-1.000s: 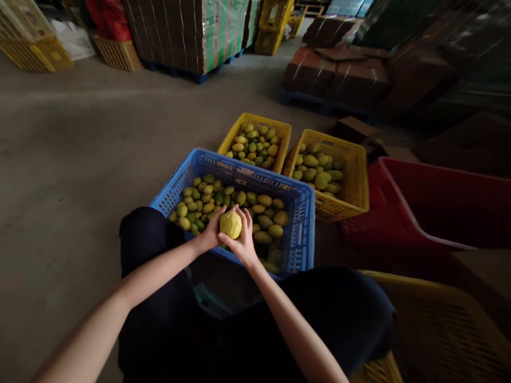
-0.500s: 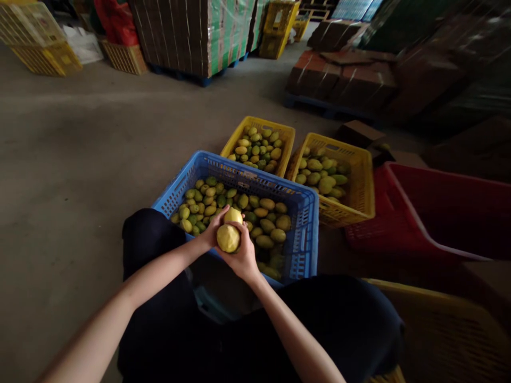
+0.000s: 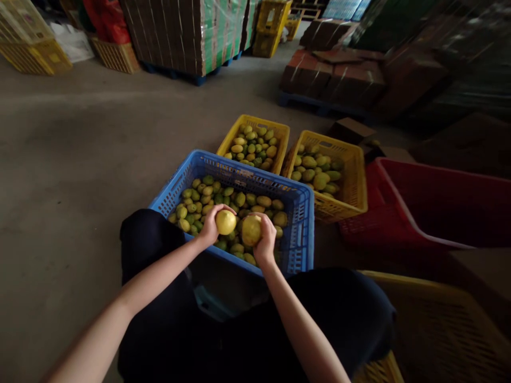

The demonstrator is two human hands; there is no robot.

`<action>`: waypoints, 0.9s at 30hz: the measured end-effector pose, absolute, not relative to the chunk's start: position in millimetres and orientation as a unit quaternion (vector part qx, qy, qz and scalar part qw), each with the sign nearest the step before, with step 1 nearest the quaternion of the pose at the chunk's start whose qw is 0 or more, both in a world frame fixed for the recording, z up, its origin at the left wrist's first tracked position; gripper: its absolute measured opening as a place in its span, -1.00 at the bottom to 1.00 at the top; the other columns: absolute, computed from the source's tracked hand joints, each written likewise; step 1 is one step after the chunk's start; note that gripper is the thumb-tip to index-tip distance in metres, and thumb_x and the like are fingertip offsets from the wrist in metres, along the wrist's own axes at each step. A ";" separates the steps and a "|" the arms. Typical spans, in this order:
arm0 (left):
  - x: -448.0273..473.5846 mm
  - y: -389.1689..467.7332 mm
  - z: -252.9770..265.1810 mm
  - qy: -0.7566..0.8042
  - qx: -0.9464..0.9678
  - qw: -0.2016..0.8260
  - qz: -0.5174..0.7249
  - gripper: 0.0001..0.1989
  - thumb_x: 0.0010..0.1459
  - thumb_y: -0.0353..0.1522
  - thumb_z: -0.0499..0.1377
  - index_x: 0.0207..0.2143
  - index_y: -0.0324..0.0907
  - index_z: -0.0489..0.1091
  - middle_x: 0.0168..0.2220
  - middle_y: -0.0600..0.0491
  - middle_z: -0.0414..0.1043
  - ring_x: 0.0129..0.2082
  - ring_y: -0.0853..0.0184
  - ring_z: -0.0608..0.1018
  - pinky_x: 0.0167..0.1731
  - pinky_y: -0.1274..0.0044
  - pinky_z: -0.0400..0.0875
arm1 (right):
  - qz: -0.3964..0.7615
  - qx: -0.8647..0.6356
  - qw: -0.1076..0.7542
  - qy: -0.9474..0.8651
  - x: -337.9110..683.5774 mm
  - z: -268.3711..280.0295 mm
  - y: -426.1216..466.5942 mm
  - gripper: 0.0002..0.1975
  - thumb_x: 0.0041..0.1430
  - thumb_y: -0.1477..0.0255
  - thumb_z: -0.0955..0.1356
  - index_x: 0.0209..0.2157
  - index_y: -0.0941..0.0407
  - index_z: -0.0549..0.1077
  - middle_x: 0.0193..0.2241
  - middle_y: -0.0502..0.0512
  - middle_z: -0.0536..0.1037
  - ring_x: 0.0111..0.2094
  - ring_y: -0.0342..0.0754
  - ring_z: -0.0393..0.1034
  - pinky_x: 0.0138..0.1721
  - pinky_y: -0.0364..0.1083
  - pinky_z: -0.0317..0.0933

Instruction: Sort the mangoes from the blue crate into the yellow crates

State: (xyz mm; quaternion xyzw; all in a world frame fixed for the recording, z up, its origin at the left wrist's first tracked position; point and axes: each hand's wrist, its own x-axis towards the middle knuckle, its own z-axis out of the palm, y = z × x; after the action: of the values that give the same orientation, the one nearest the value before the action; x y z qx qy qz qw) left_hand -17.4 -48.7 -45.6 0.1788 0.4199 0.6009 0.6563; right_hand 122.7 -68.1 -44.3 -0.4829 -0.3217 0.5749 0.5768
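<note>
My left hand (image 3: 211, 226) is closed round a yellow lemon (image 3: 225, 222). A second, larger greenish-yellow lemon (image 3: 251, 230) sits in my right hand (image 3: 266, 239), whose fingers wrap its far and right sides. The two fruits are held a little apart above a blue plastic crate (image 3: 310, 229). Many loose yellow and green lemons (image 3: 193, 208) lie in that crate, below and around my hands. My forearms hide part of the crate's near rim.
Beyond the blue crate stand two yellow crates (image 3: 288, 129) (image 3: 361, 175) of lemons. A red bin (image 3: 365, 202) is at the right, with another yellow crate (image 3: 423, 290) near my knee. Pallets of wrapped boxes (image 3: 167, 37) and stacked cartons (image 3: 331, 74) stand farther back.
My hands, close together before with one lemon each, have moved apart. The right hand shifted right and turned its lemon. The whole view has shifted slightly.
</note>
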 end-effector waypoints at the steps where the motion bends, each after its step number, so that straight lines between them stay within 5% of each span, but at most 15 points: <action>1: -14.2 -52.8 -50.2 0.423 0.214 0.638 0.607 -0.70 0.14 -0.41 0.00 -0.59 -0.20 0.42 -0.51 0.02 0.48 -0.38 0.32 0.52 -0.39 0.63 0.35 | 0.525 -0.493 0.587 -0.371 119.8 -45.5 -71.5 -0.78 0.05 0.23 0.33 -0.40 0.06 0.52 -0.37 -0.02 0.54 -0.25 -0.06 0.39 -0.18 -0.14 0.27; 9: -12.8 -65.8 -56.7 0.433 0.432 0.553 0.565 -0.68 0.13 -0.25 0.05 -0.52 -0.20 0.50 -0.43 0.02 0.49 -0.36 0.32 0.46 -0.24 0.55 0.30 | 0.311 -0.472 0.595 -0.572 121.2 -60.7 -85.0 -0.79 0.13 0.33 0.29 -0.25 0.08 0.50 -0.32 0.05 0.55 -0.30 -0.01 0.43 -0.21 -0.04 0.30; 14: -11.1 -62.0 -52.3 0.487 0.401 0.557 0.540 -0.64 0.12 -0.15 0.09 -0.51 -0.20 0.51 -0.46 0.04 0.49 -0.39 0.34 0.47 -0.32 0.57 0.30 | 0.228 -0.452 0.557 -0.658 123.5 -61.6 -80.3 -0.79 0.06 0.39 0.36 -0.21 0.09 0.44 -0.30 0.11 0.52 -0.29 0.01 0.41 -0.21 -0.01 0.31; 22: -17.3 -40.9 -57.7 0.517 0.230 0.663 0.490 -0.64 0.14 -0.19 0.03 -0.24 -0.20 0.53 -0.30 0.00 0.53 -0.38 0.35 0.52 -0.48 0.61 0.34 | 0.376 -0.510 0.530 -0.564 116.4 -75.0 -70.9 -0.56 0.02 0.33 0.37 -0.01 0.09 0.40 -0.08 0.14 0.49 -0.07 0.06 0.37 -0.01 0.03 0.23; 27: -23.2 -40.8 -41.6 0.475 0.296 0.677 0.477 -0.74 0.12 -0.26 0.13 -0.21 -0.18 0.52 -0.28 0.04 0.48 -0.47 0.44 0.48 -0.57 0.66 0.34 | 0.474 -0.508 0.533 -0.483 121.3 -63.4 -62.1 -0.66 -0.02 0.30 0.41 -0.15 0.08 0.53 -0.18 0.05 0.56 -0.15 0.00 0.38 -0.07 -0.06 0.24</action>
State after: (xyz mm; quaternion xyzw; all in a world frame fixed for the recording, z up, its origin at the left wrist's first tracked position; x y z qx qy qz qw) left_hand -23.2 -40.8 -41.6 0.2960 0.4751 0.4775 0.6773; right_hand 121.3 -62.1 -63.4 -0.5078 -0.4825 0.4741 0.5334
